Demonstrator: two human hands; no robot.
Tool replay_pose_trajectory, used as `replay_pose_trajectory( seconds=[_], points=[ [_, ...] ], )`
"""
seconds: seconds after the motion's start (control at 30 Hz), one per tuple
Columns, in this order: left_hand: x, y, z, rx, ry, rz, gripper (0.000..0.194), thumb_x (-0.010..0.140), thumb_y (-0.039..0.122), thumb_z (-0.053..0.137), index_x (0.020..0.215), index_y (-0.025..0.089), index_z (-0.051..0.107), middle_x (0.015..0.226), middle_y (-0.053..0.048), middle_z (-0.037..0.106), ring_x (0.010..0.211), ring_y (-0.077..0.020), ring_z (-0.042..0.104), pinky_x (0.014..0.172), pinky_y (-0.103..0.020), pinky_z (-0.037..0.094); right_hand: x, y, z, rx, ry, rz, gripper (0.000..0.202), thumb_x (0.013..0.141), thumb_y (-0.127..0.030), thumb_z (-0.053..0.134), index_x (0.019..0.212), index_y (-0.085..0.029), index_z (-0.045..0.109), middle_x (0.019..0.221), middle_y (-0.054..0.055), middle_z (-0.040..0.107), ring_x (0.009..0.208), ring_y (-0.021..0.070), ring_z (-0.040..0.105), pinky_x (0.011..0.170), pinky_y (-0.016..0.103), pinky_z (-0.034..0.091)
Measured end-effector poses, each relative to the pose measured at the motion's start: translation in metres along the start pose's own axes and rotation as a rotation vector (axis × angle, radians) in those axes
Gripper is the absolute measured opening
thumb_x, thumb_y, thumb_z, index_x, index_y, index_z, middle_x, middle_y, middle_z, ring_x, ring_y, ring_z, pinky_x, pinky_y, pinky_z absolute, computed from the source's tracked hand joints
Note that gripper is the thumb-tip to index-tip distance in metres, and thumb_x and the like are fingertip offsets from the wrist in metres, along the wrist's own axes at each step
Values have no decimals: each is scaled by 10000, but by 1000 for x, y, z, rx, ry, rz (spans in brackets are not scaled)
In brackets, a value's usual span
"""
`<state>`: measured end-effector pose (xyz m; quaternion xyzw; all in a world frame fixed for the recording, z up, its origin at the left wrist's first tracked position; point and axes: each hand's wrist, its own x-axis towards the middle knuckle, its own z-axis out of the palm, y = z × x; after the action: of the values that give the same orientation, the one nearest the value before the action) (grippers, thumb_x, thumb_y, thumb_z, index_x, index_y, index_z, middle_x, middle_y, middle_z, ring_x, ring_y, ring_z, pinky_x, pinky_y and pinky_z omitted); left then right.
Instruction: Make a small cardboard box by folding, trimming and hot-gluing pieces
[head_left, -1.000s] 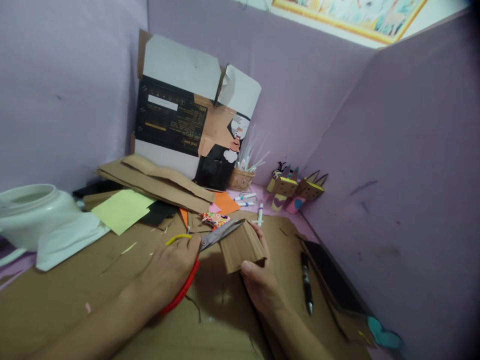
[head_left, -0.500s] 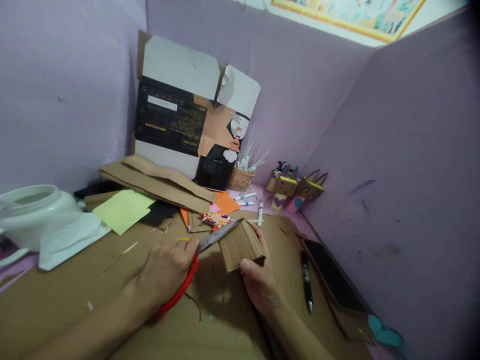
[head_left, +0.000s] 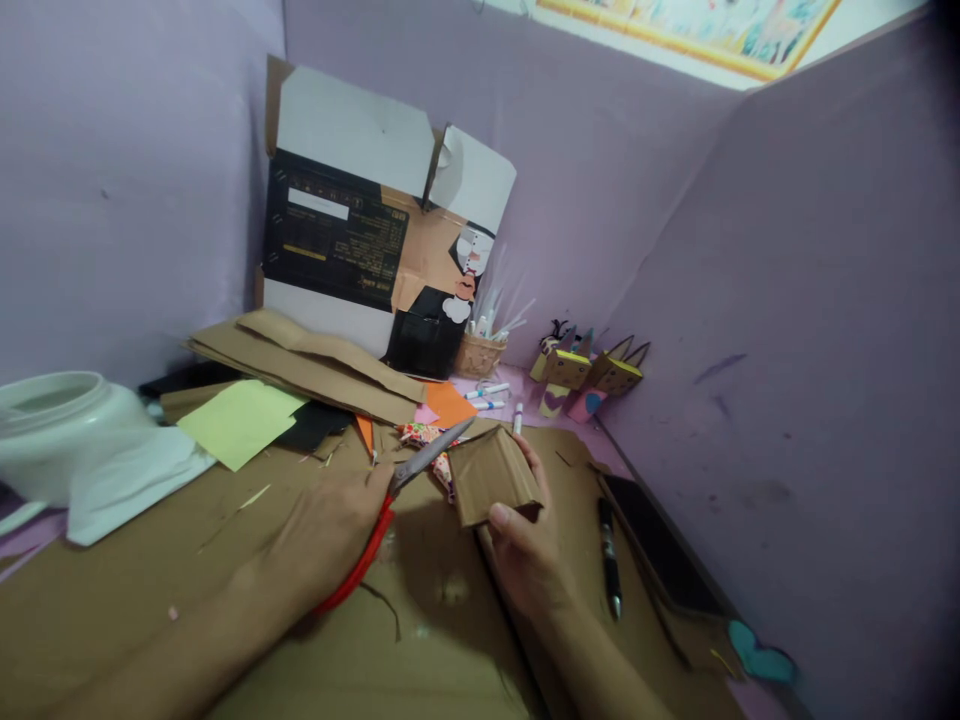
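My left hand [head_left: 334, 525] is closed around the red handles of a pair of scissors [head_left: 424, 458], whose blades look nearly together and point up and to the right. Just right of the blades, my right hand [head_left: 525, 540] grips a small folded cardboard box [head_left: 495, 475], thumb on its near edge and fingers behind it. The scissor blades lie beside the box's left edge, seemingly apart from it. Behind the blade tips lies a colourful patterned piece [head_left: 424, 433] on the cardboard-covered table [head_left: 300, 660].
At the left stand a white pot [head_left: 64, 430] and yellow-green paper [head_left: 240, 425]. Cardboard strips [head_left: 315, 365] and an opened carton [head_left: 337, 230] are behind. A basket [head_left: 480, 355], cardboard figures [head_left: 570, 370], a pen [head_left: 610, 560] and a dark flat device [head_left: 667, 545] lie to the right.
The scissors have come away from the box's top edge, uncovering more of the patterned piece. My right hand has moved the box slightly right and turned it.
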<state>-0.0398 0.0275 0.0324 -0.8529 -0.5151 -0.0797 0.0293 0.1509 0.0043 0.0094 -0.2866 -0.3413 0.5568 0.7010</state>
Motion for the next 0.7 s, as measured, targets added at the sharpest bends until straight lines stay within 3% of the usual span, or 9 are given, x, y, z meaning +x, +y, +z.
replay_pose_trajectory(
  seconds=[0.13,0.33,0.53,0.7],
  points=[
    [4,-2,9,39,74,-4,393,855,45,330,1190,126,519,983,-129,626,931,-266,594,781,-388,487,1,-1,1,-29,22,-30,830,507,-208,816,1253,-296,461,1158,50,644,1013,289,625,848,435,503],
    [3,1,4,-17,37,-69,412,842,25,314,1166,144,538,984,-118,621,896,-270,601,705,-374,494,-1,7,-2,-93,4,-29,836,506,-246,837,1253,-283,464,1159,62,638,988,287,626,846,438,491],
    [3,0,1,-128,14,-87,479,845,38,319,1284,170,458,1066,-110,635,939,-258,614,746,-364,491,2,8,-10,-436,70,-155,889,486,-244,853,1276,-286,447,1217,54,583,1047,277,574,878,400,473],
    [0,2,6,-166,42,-35,519,826,16,312,1297,179,458,1056,-107,645,945,-252,625,761,-367,503,-2,4,-3,-479,24,-62,874,495,-232,824,1273,-288,431,1178,57,586,973,280,596,807,392,505]
  ],
)
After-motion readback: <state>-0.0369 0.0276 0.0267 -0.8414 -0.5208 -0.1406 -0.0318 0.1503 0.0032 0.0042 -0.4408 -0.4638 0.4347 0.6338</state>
